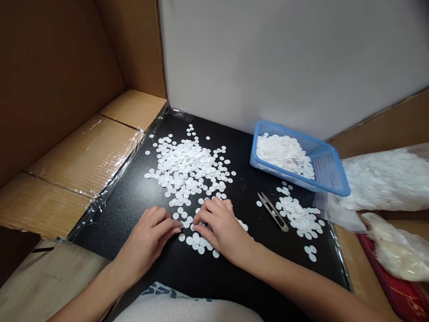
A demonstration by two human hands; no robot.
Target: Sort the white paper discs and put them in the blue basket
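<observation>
Many small white round discs point(191, 163) lie in a loose heap on a black tabletop. At the near side of the heap, my left hand point(150, 232) is closed, thumb and fingers pinched together at a white disc point(182, 224). My right hand point(221, 228) faces it a short way to the right. Its fingers are curled down with the thumb among the discs, and what they hold, if anything, is hidden. Several discs point(197, 241) lie just below and between the two hands. More show past the far side of my right hand.
Right of my hands lie thread snips point(273, 212) beside a smaller disc pile point(298, 217). Behind stands a blue basket point(331, 165) partly filled with discs. Plastic bags point(389, 179) and a red packet point(402, 290) lie far right. Cardboard point(87, 147) borders the left; a grey wall rises behind.
</observation>
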